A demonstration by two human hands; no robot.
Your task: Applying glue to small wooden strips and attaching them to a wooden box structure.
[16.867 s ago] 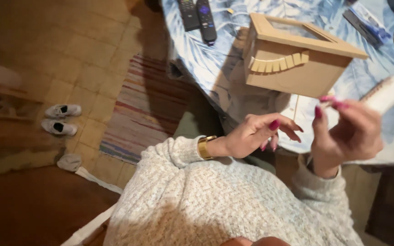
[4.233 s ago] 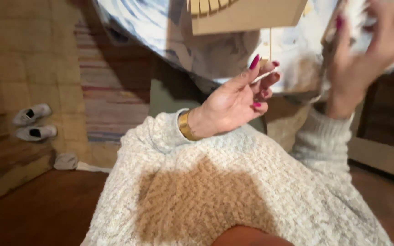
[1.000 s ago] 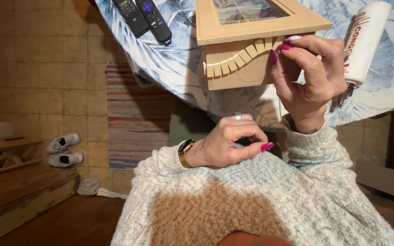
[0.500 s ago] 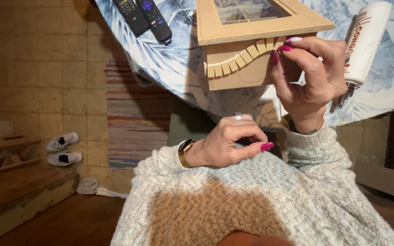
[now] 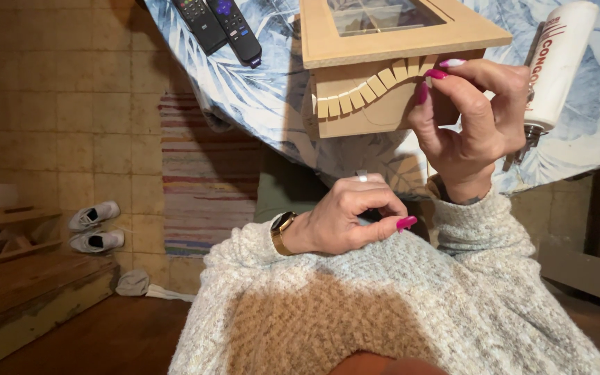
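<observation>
Head view, looking down past the lap to the edge of the surface (image 5: 258, 97), which is covered in a blue-and-white leaf-print cloth.

Wooden box (image 5: 390, 59): pale wood, glazed lid, standing at the near edge of the surface. Long axis runs left to right across the frame; the lid faces up and its front face is turned toward the person. A curved row of small wooden tabs (image 5: 366, 90) crosses that front face, rising from lower left to upper right.

Right hand (image 5: 473, 128): raised at the box's front right corner, wrist below, fingers (image 5: 439, 75) pointing up and curled in. The fingertips press on the upper right end of the tab row, just under the lid's rim. The fingers are bent and pinched against the wood rather than wrapped around anything; whether something small sits between them cannot be told.

Left hand (image 5: 352, 219): rests low on the knit sweater (image 5: 383, 305), well below the box and apart from it. Fingers curled shut into a loose fist, thumb tip meeting the forefinger; nothing visible inside the pinch. Gold watch (image 5: 282, 229) at the wrist.

White cylindrical container (image 5: 557, 62): lies on the cloth just right of the right hand, long axis near upright in the frame, tilted slightly.

Two black remotes (image 5: 220, 24) lie side by side on the cloth, left of the box.

Floor, left: a pair of white sneakers (image 5: 95, 228), a striped rug (image 5: 206, 180), wooden steps (image 5: 22, 285).
</observation>
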